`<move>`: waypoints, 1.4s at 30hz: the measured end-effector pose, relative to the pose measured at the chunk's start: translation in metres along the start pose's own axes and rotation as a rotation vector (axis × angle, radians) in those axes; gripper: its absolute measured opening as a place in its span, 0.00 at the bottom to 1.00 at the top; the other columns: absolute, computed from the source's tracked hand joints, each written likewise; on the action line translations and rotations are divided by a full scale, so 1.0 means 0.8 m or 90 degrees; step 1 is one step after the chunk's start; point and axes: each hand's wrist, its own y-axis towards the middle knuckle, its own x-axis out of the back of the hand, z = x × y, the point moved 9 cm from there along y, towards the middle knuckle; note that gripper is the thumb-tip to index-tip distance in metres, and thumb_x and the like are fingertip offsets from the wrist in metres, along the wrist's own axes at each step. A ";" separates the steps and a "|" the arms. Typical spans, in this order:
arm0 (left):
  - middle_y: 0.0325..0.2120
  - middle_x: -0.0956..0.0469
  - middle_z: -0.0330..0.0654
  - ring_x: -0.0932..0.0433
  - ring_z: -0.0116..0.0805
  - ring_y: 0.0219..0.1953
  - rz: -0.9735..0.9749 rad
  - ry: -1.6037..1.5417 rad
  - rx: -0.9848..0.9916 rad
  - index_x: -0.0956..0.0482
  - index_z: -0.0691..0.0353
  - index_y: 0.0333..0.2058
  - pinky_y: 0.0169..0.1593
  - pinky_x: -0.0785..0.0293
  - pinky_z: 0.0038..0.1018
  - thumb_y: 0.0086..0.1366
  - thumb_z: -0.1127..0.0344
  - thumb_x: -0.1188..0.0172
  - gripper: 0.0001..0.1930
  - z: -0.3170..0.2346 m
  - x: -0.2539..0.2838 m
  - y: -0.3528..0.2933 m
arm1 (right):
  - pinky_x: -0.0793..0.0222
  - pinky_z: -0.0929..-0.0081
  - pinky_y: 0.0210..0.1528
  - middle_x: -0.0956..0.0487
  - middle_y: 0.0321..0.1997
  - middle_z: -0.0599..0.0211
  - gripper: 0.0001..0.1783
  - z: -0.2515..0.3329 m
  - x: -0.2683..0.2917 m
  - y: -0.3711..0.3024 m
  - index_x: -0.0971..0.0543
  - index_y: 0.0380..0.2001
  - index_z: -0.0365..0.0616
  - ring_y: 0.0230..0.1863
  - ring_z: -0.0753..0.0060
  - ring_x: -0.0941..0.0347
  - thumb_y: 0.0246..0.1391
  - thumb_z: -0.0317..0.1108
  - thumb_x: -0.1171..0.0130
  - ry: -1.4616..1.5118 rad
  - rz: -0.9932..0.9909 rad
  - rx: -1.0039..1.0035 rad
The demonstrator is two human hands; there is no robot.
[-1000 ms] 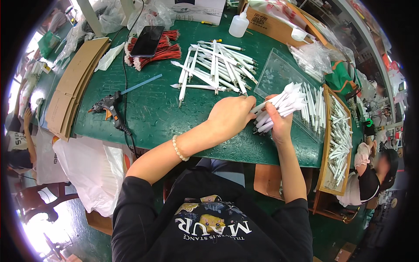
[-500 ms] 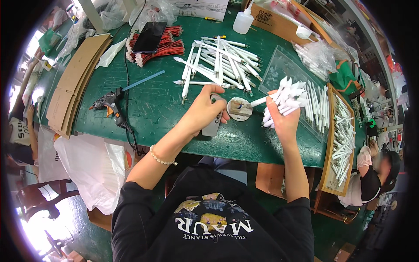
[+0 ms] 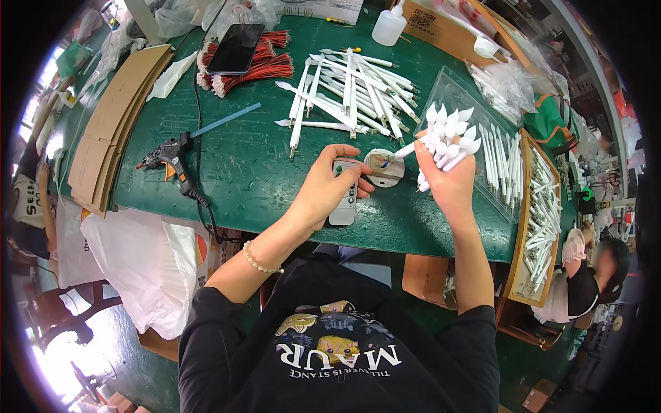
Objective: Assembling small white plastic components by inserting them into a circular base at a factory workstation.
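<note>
My left hand [image 3: 335, 180] curls round the upper part of a grey remote control [image 3: 342, 210] near the table's front edge, its fingertips close to a round whitish disc [image 3: 385, 169]. Part of the remote is hidden under the fingers. In my right hand [image 3: 449, 180] is a bundle of white candle-shaped sticks [image 3: 451, 138] with flame-shaped tips pointing up. One stick [image 3: 405, 151] pokes out leftward from that grip, its end at the disc; whether it touches cannot be told. More such sticks [image 3: 351, 96] lie in a loose pile beyond my hands.
A clear plastic tray [image 3: 441, 86] and a wooden tray [image 3: 513, 272] hold more sticks at right. Left stand a glue gun [image 3: 175, 162] with its cable, and flat cardboard [image 3: 120, 131]. A phone [image 3: 236, 49] rests on red wires [image 3: 265, 73]; a white bottle [image 3: 390, 26] stands behind.
The remote control has shifted slightly toward me and turned straighter, with my left hand on it. My right hand has tipped the bundle more upright, its flame tips now pointing up.
</note>
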 end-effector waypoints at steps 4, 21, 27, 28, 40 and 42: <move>0.41 0.24 0.52 0.21 0.32 0.35 0.005 0.002 -0.006 0.40 0.70 0.53 0.39 0.23 0.25 0.66 0.71 0.49 0.19 0.002 0.001 0.000 | 0.41 0.85 0.22 0.26 0.23 0.77 0.08 -0.003 -0.003 0.001 0.23 0.38 0.38 0.21 0.90 0.34 0.54 0.24 0.39 0.025 0.013 -0.059; 0.39 0.22 0.57 0.21 0.35 0.36 0.001 -0.009 -0.018 0.42 0.71 0.52 0.41 0.24 0.26 0.66 0.73 0.51 0.18 -0.002 -0.006 -0.004 | 0.42 0.85 0.21 0.25 0.23 0.78 0.05 -0.001 -0.013 0.010 0.21 0.35 0.39 0.21 0.90 0.34 0.54 0.25 0.39 -0.012 0.008 0.012; 0.41 0.23 0.57 0.21 0.35 0.36 -0.002 -0.005 -0.023 0.42 0.70 0.52 0.40 0.25 0.25 0.66 0.74 0.52 0.17 0.000 -0.005 -0.003 | 0.43 0.85 0.19 0.26 0.21 0.79 0.05 0.004 -0.015 0.010 0.21 0.35 0.38 0.19 0.90 0.34 0.54 0.25 0.39 -0.011 0.006 0.032; 0.41 0.23 0.57 0.21 0.35 0.36 -0.003 -0.003 -0.029 0.42 0.70 0.52 0.40 0.25 0.25 0.66 0.74 0.52 0.17 0.000 -0.004 -0.003 | 0.43 0.85 0.19 0.26 0.21 0.79 0.05 0.004 -0.015 0.010 0.21 0.35 0.38 0.19 0.90 0.34 0.54 0.25 0.39 -0.011 0.007 0.032; 0.40 0.22 0.57 0.20 0.35 0.35 0.009 0.014 -0.040 0.41 0.69 0.50 0.37 0.26 0.24 0.66 0.76 0.54 0.15 -0.003 -0.008 -0.004 | 0.43 0.85 0.19 0.26 0.22 0.78 0.05 -0.001 -0.013 0.008 0.21 0.35 0.38 0.20 0.89 0.34 0.54 0.25 0.39 0.002 0.014 -0.007; 0.40 0.22 0.57 0.20 0.35 0.35 0.012 0.015 -0.042 0.41 0.69 0.50 0.37 0.26 0.24 0.66 0.76 0.54 0.15 -0.004 -0.008 -0.005 | 0.42 0.85 0.20 0.25 0.23 0.78 0.05 -0.002 -0.013 0.008 0.21 0.35 0.39 0.20 0.90 0.34 0.54 0.25 0.39 0.005 0.016 -0.004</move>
